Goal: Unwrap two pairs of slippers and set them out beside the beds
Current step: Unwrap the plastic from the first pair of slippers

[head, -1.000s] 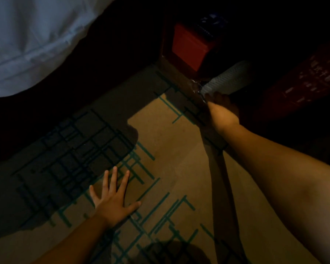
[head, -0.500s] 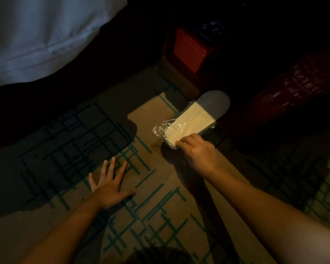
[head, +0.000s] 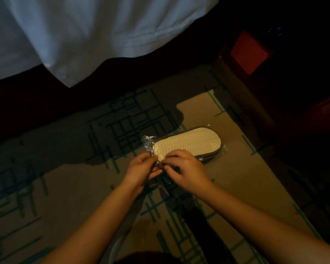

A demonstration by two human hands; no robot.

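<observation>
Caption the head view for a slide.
Both hands, left hand and right hand, pinch the plastic wrap at one end of wrapped slippers on patterned carpet.

Both bare forearms reach forward from the bottom edge of the view and converge toward the centre, the left arm coming in from the lower left, the right from the lower right. The left hand is turned with its back up and to the left, fingers curled inward and tips gathered in a pinch at its right side. The right hand faces it, knuckles up, fingers bent down and thumb tucked under in a pinching grip. The fingertips of the two hands meet, nearly touching one another. Both wrists are roughly straight, hands held low.
</observation>
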